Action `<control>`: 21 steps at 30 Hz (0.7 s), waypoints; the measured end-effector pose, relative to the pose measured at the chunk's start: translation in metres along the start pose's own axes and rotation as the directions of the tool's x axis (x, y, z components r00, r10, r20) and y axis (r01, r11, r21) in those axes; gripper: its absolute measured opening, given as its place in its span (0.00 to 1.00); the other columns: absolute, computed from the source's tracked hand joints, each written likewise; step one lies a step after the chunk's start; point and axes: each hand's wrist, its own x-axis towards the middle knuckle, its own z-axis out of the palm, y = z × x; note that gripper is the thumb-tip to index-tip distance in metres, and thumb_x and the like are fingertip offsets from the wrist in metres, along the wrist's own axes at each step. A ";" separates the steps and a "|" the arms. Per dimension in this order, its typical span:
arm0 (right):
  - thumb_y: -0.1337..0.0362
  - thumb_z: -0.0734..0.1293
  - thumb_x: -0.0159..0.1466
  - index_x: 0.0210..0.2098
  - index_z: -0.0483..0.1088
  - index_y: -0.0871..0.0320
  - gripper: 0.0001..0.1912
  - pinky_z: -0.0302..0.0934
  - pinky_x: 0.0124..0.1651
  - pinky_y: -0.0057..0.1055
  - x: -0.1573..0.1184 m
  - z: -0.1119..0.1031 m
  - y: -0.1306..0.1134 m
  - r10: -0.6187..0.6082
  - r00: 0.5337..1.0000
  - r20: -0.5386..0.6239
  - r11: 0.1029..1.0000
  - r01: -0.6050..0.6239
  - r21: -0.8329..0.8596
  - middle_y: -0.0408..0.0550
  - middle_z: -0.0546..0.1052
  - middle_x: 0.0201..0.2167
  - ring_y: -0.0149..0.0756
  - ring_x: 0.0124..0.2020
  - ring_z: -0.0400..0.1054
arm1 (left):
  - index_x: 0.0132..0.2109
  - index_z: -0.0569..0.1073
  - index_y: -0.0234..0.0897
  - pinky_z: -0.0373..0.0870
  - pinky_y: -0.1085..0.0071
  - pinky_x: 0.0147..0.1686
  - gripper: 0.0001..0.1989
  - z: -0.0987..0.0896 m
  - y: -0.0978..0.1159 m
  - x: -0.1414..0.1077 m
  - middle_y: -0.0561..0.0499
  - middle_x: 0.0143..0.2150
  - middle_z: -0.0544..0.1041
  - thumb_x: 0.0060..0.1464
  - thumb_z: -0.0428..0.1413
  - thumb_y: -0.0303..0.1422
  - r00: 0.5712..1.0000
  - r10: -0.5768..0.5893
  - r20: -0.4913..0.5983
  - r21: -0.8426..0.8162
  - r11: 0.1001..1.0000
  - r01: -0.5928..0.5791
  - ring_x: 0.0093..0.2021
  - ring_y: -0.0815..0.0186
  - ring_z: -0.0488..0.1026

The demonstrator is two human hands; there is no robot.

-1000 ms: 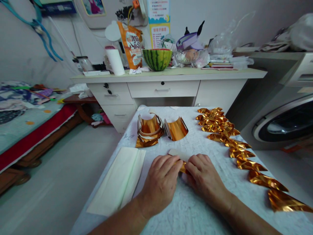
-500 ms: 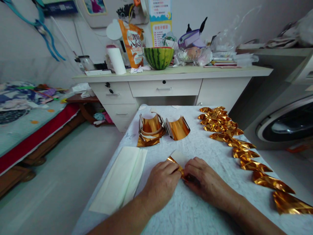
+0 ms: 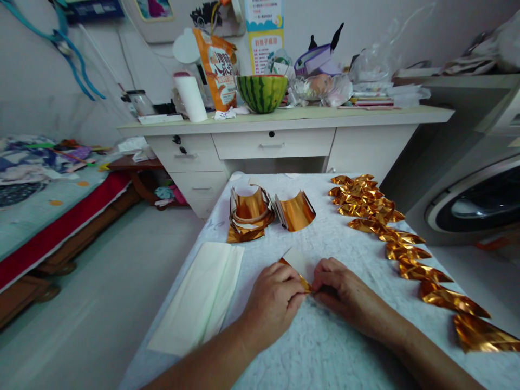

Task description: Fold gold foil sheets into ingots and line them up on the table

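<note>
Between my hands lies a sheet of gold foil paper [image 3: 297,259], its pale back showing and its near edge folded over to the gold side. My left hand [image 3: 276,298] pinches the folded edge from the left. At the sheet's right corner, my right hand [image 3: 341,292] closes its thumb and fingers on the paper. Beyond them stand a curled stack of gold foil paper [image 3: 248,214] and a smaller curved stack [image 3: 298,211]. Folded gold foil pieces [image 3: 406,252] run in an overlapping row along the right side of the table.
Folded whitish sheets [image 3: 195,298] lie left of my hands on the cloth-covered table [image 3: 325,357]. Behind it is a white desk [image 3: 274,127] bearing a halved watermelon [image 3: 262,93] and an orange pouch [image 3: 217,70]. A washing machine [image 3: 479,189] stands right, a bed [image 3: 60,216] left.
My right hand has shifted slightly right and its fingers have drawn together at the sheet's corner. More of the folded gold edge now shows between my hands.
</note>
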 end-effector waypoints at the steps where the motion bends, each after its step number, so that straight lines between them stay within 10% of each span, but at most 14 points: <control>1: 0.73 0.66 0.62 0.29 0.69 0.56 0.07 0.59 0.41 0.32 0.000 -0.001 0.000 0.001 1.000 0.001 1.000 -0.001 0.003 0.43 0.72 0.32 0.35 0.38 0.66 | 0.34 0.75 0.38 0.66 0.64 0.45 0.05 0.000 0.001 0.000 0.52 0.38 0.74 0.56 0.57 0.24 1.000 -0.016 -0.005 -0.009 1.000 0.016 0.43 0.63 0.68; 21: 0.70 0.62 0.64 0.30 0.68 0.57 0.07 0.57 0.41 0.35 0.002 0.003 -0.004 0.084 0.996 -0.012 0.994 -0.085 -0.063 0.47 0.71 0.33 0.38 0.37 0.64 | 0.32 0.70 0.37 0.63 0.63 0.45 0.05 0.002 0.003 0.002 0.51 0.39 0.68 0.53 0.57 0.25 0.980 -0.199 -0.018 -0.106 0.975 0.196 0.45 0.61 0.65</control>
